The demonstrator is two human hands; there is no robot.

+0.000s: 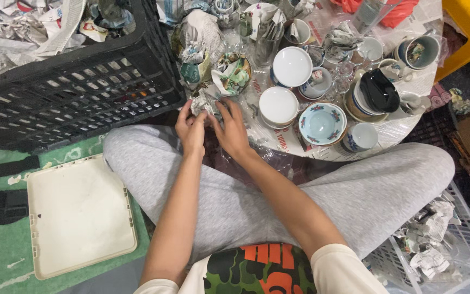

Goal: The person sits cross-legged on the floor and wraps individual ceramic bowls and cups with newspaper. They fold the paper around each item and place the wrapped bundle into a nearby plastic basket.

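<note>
I sit cross-legged in grey trousers. My left hand (190,126) and my right hand (229,128) meet just above my knees, both gripping a small object wrapped in crumpled newspaper (203,100). What is inside the paper is hidden. Just beyond it lies another newspaper-wrapped bundle (232,73) and a taller wrapped piece (198,38).
A black plastic crate (77,92) holding crumpled newspaper stands at the left. A round plastic-covered table (409,87) carries white bowls (278,106), a floral bowl (322,123), cups and glasses. A cream lid (77,215) lies on green matting. A white wire basket (452,250) sits at the right.
</note>
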